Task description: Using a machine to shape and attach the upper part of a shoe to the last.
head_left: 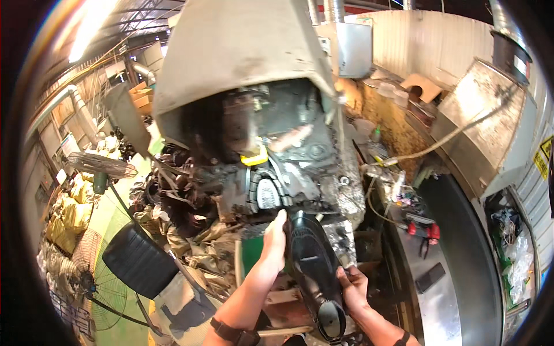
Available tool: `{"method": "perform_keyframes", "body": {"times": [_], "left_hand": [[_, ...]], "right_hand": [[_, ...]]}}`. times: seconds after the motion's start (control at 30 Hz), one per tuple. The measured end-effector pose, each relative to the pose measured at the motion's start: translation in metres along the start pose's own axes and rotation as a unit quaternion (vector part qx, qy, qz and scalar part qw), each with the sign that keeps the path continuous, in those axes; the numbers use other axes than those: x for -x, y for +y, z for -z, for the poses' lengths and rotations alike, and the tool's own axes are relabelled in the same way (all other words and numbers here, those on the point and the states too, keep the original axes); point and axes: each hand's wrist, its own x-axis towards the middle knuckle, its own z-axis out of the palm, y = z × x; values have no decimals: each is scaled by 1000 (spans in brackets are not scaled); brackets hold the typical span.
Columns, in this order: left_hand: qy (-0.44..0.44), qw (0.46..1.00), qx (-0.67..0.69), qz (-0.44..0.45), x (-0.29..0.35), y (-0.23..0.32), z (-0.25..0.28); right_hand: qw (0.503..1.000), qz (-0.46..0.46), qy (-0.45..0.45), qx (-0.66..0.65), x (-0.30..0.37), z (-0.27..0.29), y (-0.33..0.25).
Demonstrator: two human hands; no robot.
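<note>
A glossy black shoe (311,256) lies lengthwise between my hands, its toe pointing away from me toward the machine. My left hand (274,242) presses along the left side of the toe, the thumb pointing up and the other fingers mostly hidden. Near the heel, my right hand (352,285) grips the right side with its fingers bent. Just beyond the toe sits a ridged black holder with a pale, sole-shaped pad (267,193) in it. Behind that stands a yellow bracket (254,155) on the machine.
A large beige hood (242,46) overhangs the dark, dusty machine. To the right, red-handled pliers (426,230) and a black phone (430,278) lie on a metal bench beside a dark belt (461,248). At left are a black chair (140,258), fans (103,165) and heaped scraps.
</note>
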Motion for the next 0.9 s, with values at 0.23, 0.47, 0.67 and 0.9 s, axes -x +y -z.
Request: {"method": "perform_keyframes", "body": {"times": [0.23, 0.47, 0.67, 0.9], "left_hand": [[47, 996, 70, -4, -9, -10, 119], [44, 988, 141, 35, -21, 15, 111], [24, 991, 124, 51, -77, -2, 129], [64, 979, 174, 85, -81, 15, 108]], "right_hand": [[994, -66, -15, -89, -48, -119, 8], [995, -58, -26, -82, -92, -158, 11], [995, -67, 11, -72, -134, -160, 29], [996, -70, 9, -58, -151, -160, 26]]}}
